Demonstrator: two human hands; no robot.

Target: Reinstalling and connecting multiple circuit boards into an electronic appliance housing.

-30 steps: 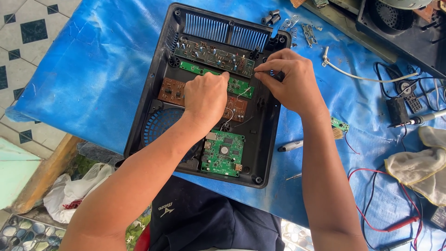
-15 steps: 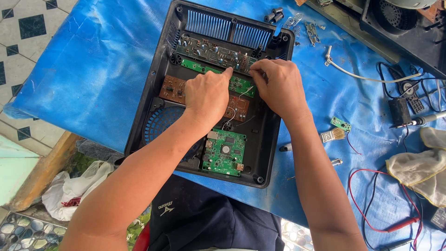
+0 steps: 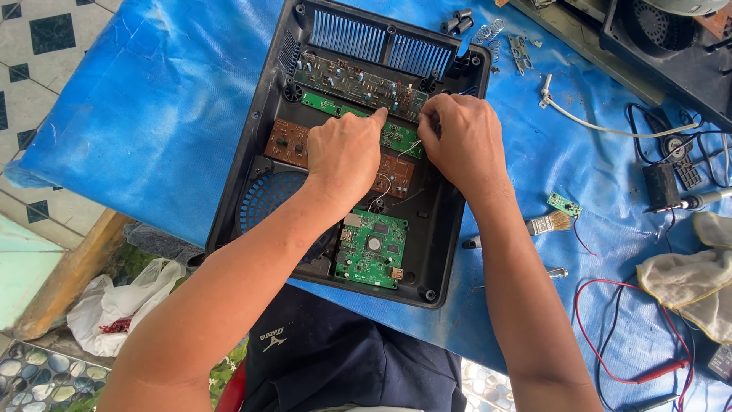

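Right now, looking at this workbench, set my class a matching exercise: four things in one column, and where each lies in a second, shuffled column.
Things
1. Square green circuit board
2. Small paintbrush
3. Metal springs
4. White plastic bag

Places
A. On the ground, below the table's left edge
B. On the blue sheet, right of the right hand
C. On the blue sheet, past the far right corner of the black case
D. Inside the black case, at its near end, below the left hand

Pairs: 1-D, 2-B, 3-C, 4-A
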